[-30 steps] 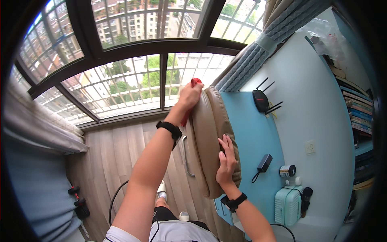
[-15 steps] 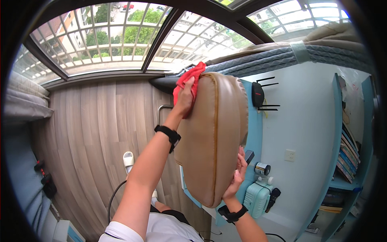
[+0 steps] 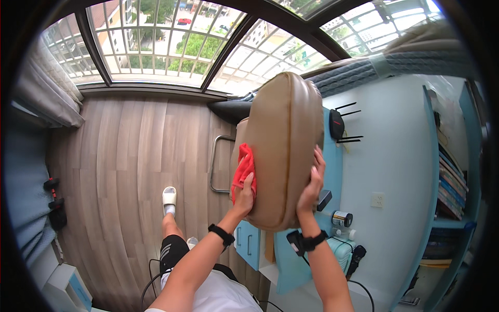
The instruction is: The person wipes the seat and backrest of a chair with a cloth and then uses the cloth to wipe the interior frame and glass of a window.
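Observation:
A brown leather-look seat cushion (image 3: 280, 151) with a piped seam stands upright before me, between my two hands. My left hand (image 3: 244, 193) is closed on a red cloth (image 3: 243, 169) and presses it to the cushion's left side, toward the near end. My right hand (image 3: 311, 187) grips the cushion's right side, with its fingers along the edge. Behind the cushion, a second brown padded part (image 3: 241, 135) shows beside a bent metal tube frame (image 3: 213, 164). The cushion hides most of what lies behind it.
A light blue desk (image 3: 334, 151) runs along the right wall, with a black router (image 3: 337, 124), a dark jar (image 3: 341, 218) and a mint case (image 3: 343, 252). A bookshelf (image 3: 451, 223) stands far right. Barred windows (image 3: 156, 47) lie ahead, wood floor (image 3: 125, 156) to the left.
My left hand and the red cloth have come down the cushion's left side, from its far end toward me. The cushion has shifted away from me. My right hand has moved farther up its side.

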`<control>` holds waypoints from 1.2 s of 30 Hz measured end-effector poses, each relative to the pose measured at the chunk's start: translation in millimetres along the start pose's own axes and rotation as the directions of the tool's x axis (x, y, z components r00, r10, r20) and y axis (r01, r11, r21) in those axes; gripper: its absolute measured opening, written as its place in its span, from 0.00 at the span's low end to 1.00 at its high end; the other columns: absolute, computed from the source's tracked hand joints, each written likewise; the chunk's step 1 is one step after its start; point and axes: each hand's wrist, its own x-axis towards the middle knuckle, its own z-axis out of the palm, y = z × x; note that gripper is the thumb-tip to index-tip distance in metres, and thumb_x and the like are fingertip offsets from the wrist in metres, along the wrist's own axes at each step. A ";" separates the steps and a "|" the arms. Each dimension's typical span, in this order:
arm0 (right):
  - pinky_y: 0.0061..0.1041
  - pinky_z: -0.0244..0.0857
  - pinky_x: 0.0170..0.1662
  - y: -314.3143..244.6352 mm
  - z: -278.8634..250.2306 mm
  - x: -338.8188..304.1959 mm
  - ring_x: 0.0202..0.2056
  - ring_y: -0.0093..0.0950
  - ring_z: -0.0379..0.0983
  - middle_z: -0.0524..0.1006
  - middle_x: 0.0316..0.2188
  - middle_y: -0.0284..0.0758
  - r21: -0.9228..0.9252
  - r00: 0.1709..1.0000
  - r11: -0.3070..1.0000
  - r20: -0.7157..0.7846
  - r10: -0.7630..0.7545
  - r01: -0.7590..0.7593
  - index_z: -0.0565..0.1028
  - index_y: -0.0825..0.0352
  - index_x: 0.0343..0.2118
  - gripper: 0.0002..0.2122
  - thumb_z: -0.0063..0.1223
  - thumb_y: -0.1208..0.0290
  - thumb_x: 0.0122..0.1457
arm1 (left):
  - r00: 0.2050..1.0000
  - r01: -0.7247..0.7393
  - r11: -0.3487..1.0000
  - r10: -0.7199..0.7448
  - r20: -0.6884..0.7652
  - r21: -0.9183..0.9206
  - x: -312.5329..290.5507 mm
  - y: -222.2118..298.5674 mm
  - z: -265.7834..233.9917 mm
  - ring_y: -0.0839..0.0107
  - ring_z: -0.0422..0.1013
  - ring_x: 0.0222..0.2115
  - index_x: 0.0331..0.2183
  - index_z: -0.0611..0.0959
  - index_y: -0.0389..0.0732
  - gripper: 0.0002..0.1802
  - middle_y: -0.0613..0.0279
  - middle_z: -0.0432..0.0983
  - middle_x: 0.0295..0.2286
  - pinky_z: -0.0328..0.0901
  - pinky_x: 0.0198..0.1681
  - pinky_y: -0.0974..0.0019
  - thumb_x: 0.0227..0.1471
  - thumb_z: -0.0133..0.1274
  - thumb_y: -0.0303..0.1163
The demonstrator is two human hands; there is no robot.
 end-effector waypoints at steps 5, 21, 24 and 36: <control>0.33 0.49 0.64 -0.6 -13.7 6.2 0.61 0.43 0.58 0.67 0.56 0.47 -0.162 0.979 0.973 -0.088 -0.182 0.166 0.72 0.72 0.50 0.18 0.34 0.70 0.63 | 0.999 -0.044 0.996 0.044 0.006 0.081 -77.0 15.4 28.4 0.68 0.64 0.54 0.58 0.65 0.33 0.28 0.57 0.67 0.54 0.57 0.58 0.65 0.61 0.42 0.40; 0.34 0.50 0.63 0.2 -20.3 4.8 0.61 0.43 0.58 0.67 0.57 0.47 -0.141 0.979 0.980 -0.125 -0.159 0.141 0.73 0.71 0.51 0.18 0.36 0.71 0.63 | 0.945 -0.265 0.217 0.252 0.208 0.940 77.5 161.0 182.5 0.33 0.52 0.58 0.64 0.53 0.50 0.42 0.46 0.46 0.63 0.55 0.58 0.40 0.55 0.41 0.58; 0.35 0.50 0.63 -7.2 -25.6 4.1 0.61 0.43 0.58 0.67 0.57 0.46 -0.131 0.985 0.987 -0.129 -0.114 0.097 0.72 0.72 0.51 0.18 0.37 0.73 0.61 | 0.969 -0.225 0.276 0.169 0.183 0.935 135.8 161.5 188.5 0.37 0.60 0.54 0.63 0.56 0.48 0.41 0.44 0.51 0.61 0.58 0.57 0.48 0.55 0.41 0.58; 0.35 0.45 0.66 -7.9 -2.8 15.0 0.64 0.39 0.53 0.59 0.62 0.49 0.134 0.992 0.983 -0.015 0.129 -0.126 0.67 0.76 0.53 0.22 0.34 0.72 0.57 | 0.974 0.195 0.977 -0.204 0.101 0.088 325.6 11.9 36.8 0.68 0.68 0.44 0.48 0.76 0.30 0.39 0.54 0.74 0.45 0.61 0.50 0.68 0.56 0.41 0.60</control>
